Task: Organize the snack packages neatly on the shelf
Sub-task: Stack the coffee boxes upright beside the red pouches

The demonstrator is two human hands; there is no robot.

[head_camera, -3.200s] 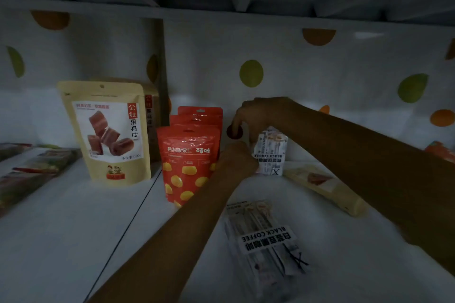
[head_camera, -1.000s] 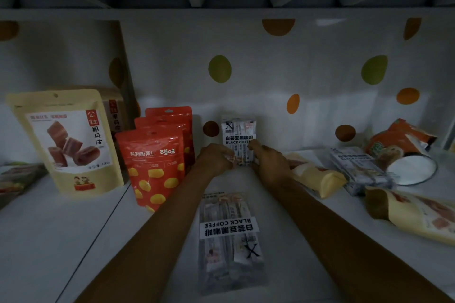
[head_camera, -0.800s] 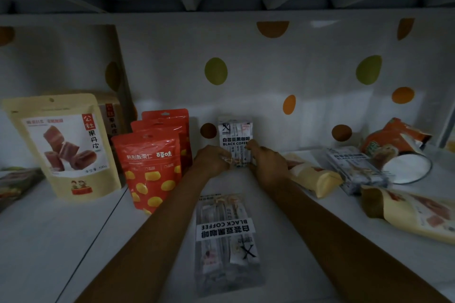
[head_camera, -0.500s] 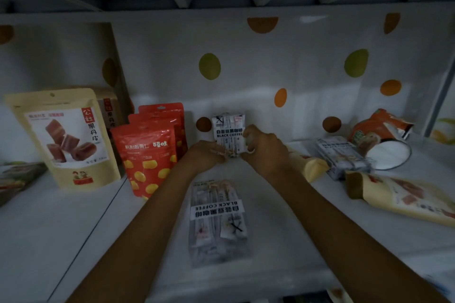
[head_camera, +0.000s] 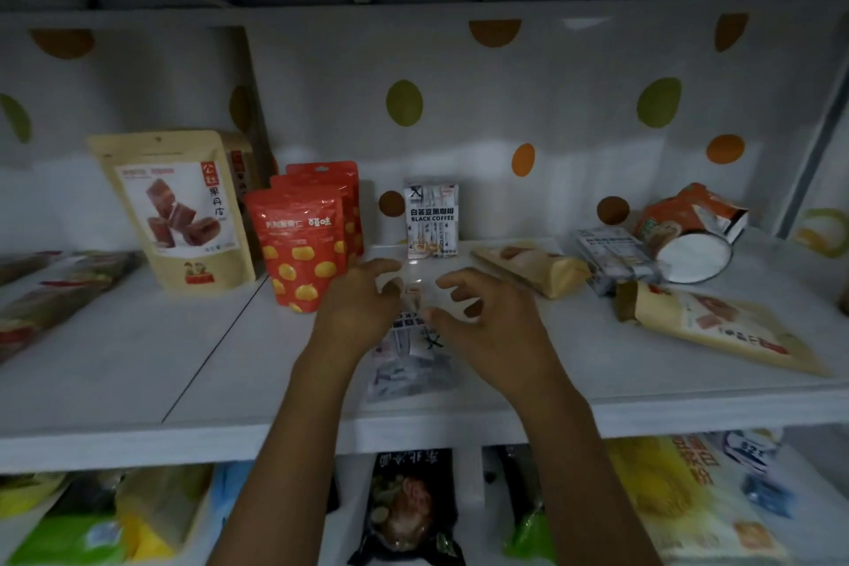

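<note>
Both grips are half-open and empty: the left hand (head_camera: 363, 303) and right hand (head_camera: 487, 322) flank the flat black coffee pack (head_camera: 409, 365) on the shelf (head_camera: 138, 358). Best to pinch its side edges and stand it squarely before the upright black coffee pack (head_camera: 432, 218), label forward.

Left hand (head_camera: 363, 303) and right hand (head_camera: 489, 319) over the flat coffee packet (head_camera: 406, 370) mid-shelf (head_camera: 138, 363), fingers (head_camera: 459, 278) loosely curled, contact unclear. Upright coffee packet (head_camera: 432, 218) at the back wall. Red pouches (head_camera: 301, 244) just left of it, tan pouch (head_camera: 177, 207) further left.
</note>
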